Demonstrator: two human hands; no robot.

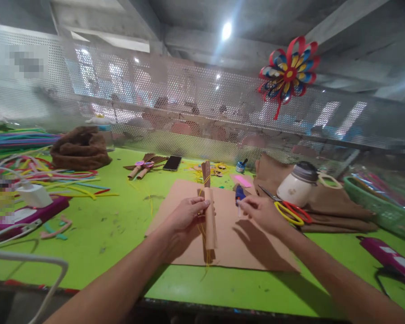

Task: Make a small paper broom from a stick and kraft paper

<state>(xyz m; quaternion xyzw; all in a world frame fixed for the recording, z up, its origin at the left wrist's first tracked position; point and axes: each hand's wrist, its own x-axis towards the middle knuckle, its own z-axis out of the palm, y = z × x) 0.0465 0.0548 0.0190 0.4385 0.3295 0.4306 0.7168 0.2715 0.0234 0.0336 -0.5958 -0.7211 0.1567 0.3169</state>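
Observation:
My left hand (192, 211) is closed around an upright roll of tan paper (209, 225). Pleated brown paper (206, 173) sticks out of its top, and yellow string (203, 231) trails down beside it. To the right, my right hand (261, 211) has its fingertips pinched at a small blue tool with an orange part (239, 193), which looks like a glue gun. A short translucent stick (239, 210) shows below it. Under both hands lies a tan paper sheet (185, 252). How the right fingers grip the tool is partly hidden.
Red-and-yellow-handled scissors (292, 212) lie right, by a white jar (297, 182) and folded brown cloth (340, 216). Behind are a phone (172, 163), two paper pieces (143, 167) and a blue bottle (240, 167). Power strips (30, 213) and cables sit at the sides.

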